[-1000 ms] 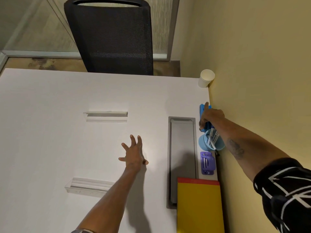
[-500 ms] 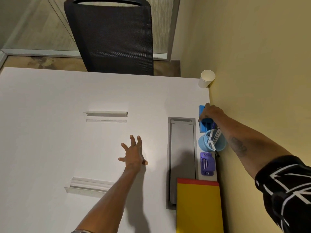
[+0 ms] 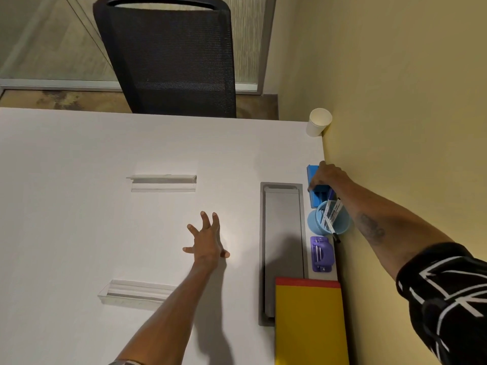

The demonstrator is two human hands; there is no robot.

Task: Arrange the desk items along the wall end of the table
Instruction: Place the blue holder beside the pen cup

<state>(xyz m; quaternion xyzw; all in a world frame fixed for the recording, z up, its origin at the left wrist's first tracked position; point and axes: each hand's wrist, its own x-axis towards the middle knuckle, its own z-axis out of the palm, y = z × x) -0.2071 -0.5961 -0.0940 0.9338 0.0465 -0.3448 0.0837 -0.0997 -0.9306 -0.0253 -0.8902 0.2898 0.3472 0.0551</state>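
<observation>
White table meets a yellow wall. Right hand, fingers curled over the blue block, seems to nudge it flush to the wall. Behind it: blue cup, purple punch, yellow pad. Left hand rests splayed and empty, likely bracing. Open room remains toward the paper cup.

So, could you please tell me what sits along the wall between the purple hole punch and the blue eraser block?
In the head view, only the light-blue cup holding markers sits between them.
</observation>
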